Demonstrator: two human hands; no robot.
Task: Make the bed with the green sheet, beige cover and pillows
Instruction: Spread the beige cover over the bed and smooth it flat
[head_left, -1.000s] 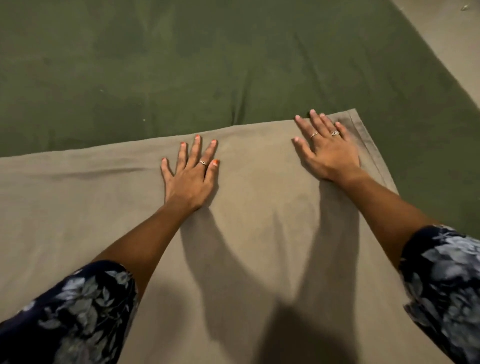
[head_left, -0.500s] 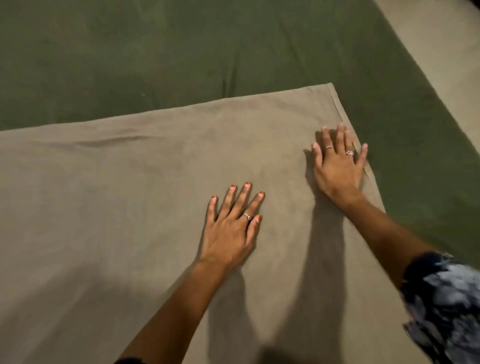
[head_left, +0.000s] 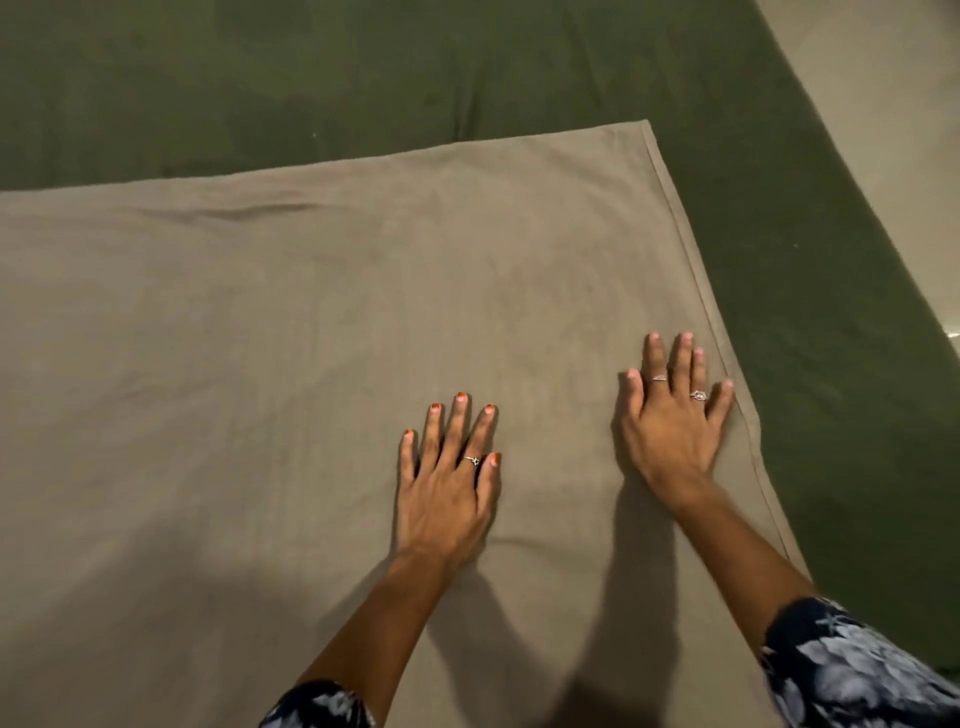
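The beige cover (head_left: 260, 389) lies flat over the green sheet (head_left: 363, 78), which shows along the far side and down the right. My left hand (head_left: 447, 488) rests palm down on the cover near its middle, fingers spread, holding nothing. My right hand (head_left: 675, 415) is pressed flat beside the cover's hemmed right edge, fingers apart. A shallow crease runs across the cover near its far edge on the left. No pillows are in view.
A pale floor (head_left: 883, 104) shows beyond the bed's right side at the upper right. The bed's edge runs diagonally there.
Both hands have slid back toward me along the cover from its far edge. The left hand also shifted rightward. The far corner of the cover now lies flat and free.
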